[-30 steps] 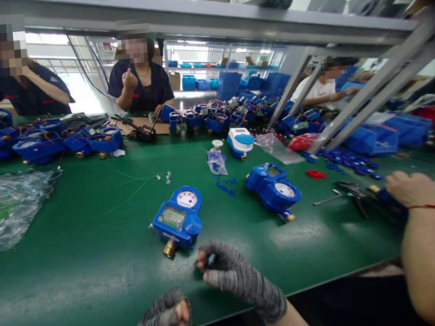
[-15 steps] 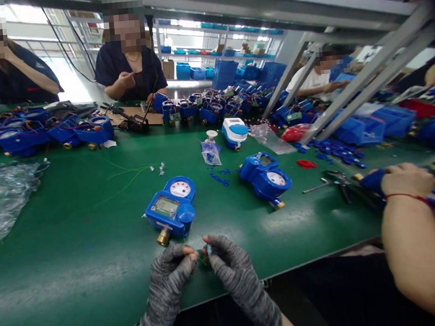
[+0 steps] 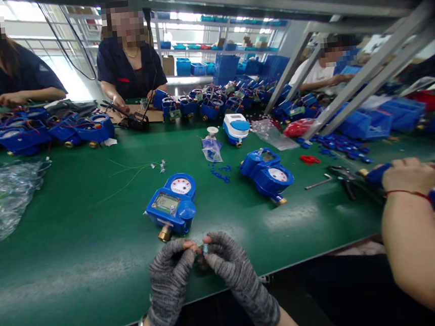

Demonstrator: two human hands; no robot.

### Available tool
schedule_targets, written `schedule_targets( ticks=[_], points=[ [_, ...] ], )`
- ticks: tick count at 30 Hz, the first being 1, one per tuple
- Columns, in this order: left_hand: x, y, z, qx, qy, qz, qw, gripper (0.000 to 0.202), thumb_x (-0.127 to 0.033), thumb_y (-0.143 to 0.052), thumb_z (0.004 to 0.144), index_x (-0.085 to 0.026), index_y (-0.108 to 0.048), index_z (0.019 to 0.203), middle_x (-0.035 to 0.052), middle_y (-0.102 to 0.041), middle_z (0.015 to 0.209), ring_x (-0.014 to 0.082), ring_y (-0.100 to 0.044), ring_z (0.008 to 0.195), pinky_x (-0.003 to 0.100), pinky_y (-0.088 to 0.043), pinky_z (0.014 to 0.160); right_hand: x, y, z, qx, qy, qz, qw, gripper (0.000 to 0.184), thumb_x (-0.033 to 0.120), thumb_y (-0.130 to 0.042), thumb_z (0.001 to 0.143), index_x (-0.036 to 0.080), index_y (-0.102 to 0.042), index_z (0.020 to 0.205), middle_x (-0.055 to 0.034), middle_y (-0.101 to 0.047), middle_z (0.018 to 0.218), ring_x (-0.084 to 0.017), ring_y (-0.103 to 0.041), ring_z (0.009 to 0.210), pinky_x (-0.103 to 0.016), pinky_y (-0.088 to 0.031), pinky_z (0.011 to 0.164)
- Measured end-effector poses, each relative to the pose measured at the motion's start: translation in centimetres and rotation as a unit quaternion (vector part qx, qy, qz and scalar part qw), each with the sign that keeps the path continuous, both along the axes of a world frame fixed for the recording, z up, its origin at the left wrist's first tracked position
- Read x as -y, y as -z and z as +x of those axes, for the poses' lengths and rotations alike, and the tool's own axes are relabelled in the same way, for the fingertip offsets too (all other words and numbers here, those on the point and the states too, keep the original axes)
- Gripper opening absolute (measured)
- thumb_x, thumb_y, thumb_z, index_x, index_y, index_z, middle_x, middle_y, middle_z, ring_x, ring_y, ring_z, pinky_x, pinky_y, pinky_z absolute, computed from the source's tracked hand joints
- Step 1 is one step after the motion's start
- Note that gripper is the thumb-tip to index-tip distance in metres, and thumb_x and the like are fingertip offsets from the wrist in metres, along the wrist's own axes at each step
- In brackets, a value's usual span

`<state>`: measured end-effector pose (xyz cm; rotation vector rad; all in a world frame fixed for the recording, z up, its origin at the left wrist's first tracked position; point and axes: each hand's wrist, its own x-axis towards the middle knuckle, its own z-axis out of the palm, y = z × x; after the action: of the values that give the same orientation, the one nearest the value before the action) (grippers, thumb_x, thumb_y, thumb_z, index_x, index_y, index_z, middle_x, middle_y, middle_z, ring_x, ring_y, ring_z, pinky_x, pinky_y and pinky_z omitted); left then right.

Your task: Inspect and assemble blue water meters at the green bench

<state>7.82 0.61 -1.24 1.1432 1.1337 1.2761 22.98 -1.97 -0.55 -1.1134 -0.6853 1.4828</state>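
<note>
My left hand (image 3: 170, 278) and my right hand (image 3: 232, 268), both in grey knit gloves, meet fingertip to fingertip at the near edge of the green table (image 3: 77, 256). Between the pinched fingers sits a tiny part (image 3: 203, 248) too small to name. Just beyond my hands lies a blue water meter (image 3: 172, 205) with a white dial, a small screen and a brass fitting toward me. A second blue meter (image 3: 270, 175) lies farther right.
A co-worker's bare arm (image 3: 417, 226) with a red wrist string reaches in at the right, holding a blue part. A crumpled clear bag (image 3: 3, 197) lies at left. Rows of blue meters, blue bins and other seated people line the far side.
My left hand rose from the table edge to meet my right hand, and both now pinch together in front of the meter. The view tilted slightly.
</note>
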Motion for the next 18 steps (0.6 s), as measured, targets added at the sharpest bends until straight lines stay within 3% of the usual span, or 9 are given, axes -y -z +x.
schedule_targets(
  ticks=[12,18],
  points=[
    [-0.1,-0.1,0.3,-0.006,-0.007,0.018,1.000,0.014,-0.030,-0.079,0.075,-0.020,-0.073,0.083,0.0063,-0.072,0.090,0.0194,-0.068,0.085,0.024,-0.054,0.083,-0.1,0.3,-0.3,0.006,0.012,0.012,1.000,0.040,0.034,-0.082,0.067,0.018,-0.061,0.096,-0.0039,-0.071,0.081,-0.017,-0.070,0.073,-0.029,-0.058,0.068],
    [-0.1,-1.2,0.7,0.061,0.029,-0.066,0.996,0.021,-0.033,-0.083,0.069,-0.018,-0.073,0.079,0.0073,-0.072,0.085,0.0203,-0.067,0.081,0.025,-0.055,0.076,-0.3,1.3,-0.3,0.082,0.035,0.061,0.994,0.029,0.028,-0.079,0.070,0.018,-0.064,0.094,-0.0048,-0.072,0.088,-0.018,-0.069,0.080,-0.029,-0.057,0.074]
  ],
)
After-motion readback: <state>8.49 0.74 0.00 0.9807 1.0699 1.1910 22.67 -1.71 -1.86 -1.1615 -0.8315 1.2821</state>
